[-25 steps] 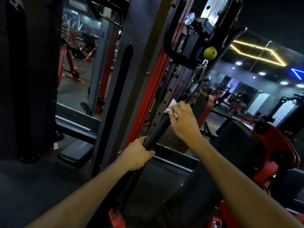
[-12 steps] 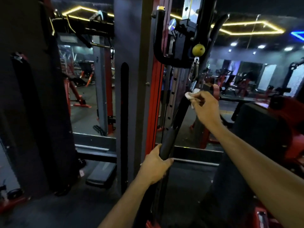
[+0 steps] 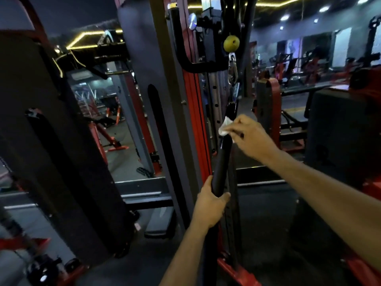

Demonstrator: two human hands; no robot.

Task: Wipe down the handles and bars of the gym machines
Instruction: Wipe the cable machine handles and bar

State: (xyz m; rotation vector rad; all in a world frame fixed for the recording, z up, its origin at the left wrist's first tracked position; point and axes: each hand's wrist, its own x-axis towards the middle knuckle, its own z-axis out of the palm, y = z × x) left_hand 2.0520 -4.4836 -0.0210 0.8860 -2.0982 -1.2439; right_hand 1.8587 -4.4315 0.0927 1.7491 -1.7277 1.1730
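The black handle bar hung almost upright from the cable machine, leaning slightly so that its top sat to the right of its bottom. Its grip was dark, smooth and cylindrical. At its upper end a black strap led up to a silver carabiner, which hung just under a yellow-green ball stopper. A small crumpled white wipe lay against the top of the grip, where the grip met the strap. Beside the bar stood the red and grey upright of the machine frame, and a black curved handle jutted from the carriage above.
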